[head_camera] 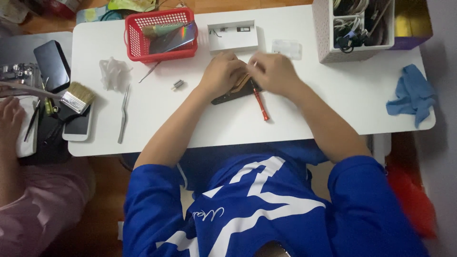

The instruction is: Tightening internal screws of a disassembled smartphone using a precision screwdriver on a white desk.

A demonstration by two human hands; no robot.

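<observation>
Watching from overhead, I see both hands meet at the centre of the white table (295, 114). Left hand (221, 74) presses down on a dark flat device (232, 96), prob. a phone w/ its back open; fingers curled over its far part, clamped on it. Right hand (276, 71) sits just beside, touching the same spot; something thin shows at its fingertips but it's too blurred to name, so I can't tell if that hand grips anything.

Device's long axis runs left-near to right-far, tilted; its near-left end pokes out below the left hand. A red screwdriver (260, 101) lies touching the device's right side, long axis near-to-far, handle end toward me, tip under the right hand.

Around: white tray (233, 37) just beyond the hands w/ small parts in it; red basket (162, 33) far-left holding a shiny phone; small clear packet (286, 48) far-right of the tray; white perforated bin (354, 28) w/ cables at far right; blue cloth (413, 94) at right edge. Left of the hands: small metal part (177, 85), tweezers (124, 114), crumpled tissue (114, 72), brush (78, 96).

Another person's hand (10, 114) is at far-left edge, at a separate bench.
</observation>
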